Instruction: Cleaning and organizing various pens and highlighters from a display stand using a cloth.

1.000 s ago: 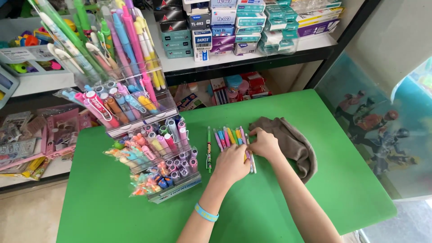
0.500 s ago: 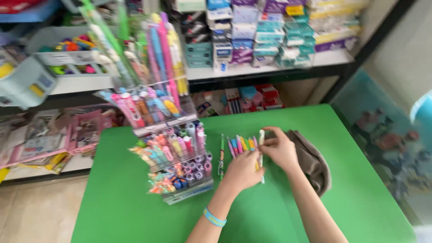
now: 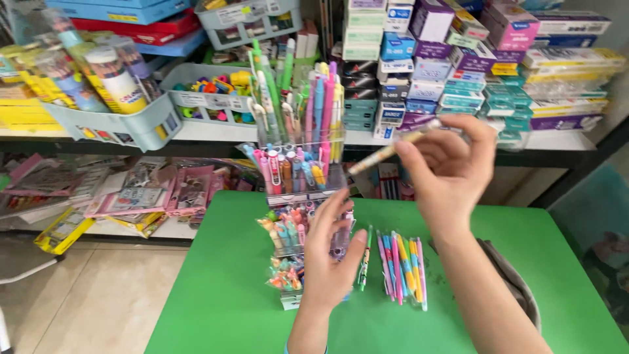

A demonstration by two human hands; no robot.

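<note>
Right hand [image 3: 452, 167] is raised above the green table [image 3: 216, 288], fingers pinching a slim cream-coloured pen [image 3: 386, 152] — I see it tilted toward the clear tiered plastic pen rack [image 3: 295, 196]. Left hand [image 3: 331, 259] is spread, touching that rack, beside a row of colourful pens [image 3: 403, 265].

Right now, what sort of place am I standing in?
Most likely a stationery shop: shelves of stacked small purple and teal boxes, a clear tiered display stand packed with colourful pens on a green table, and your right hand holding a pale pen.
</note>
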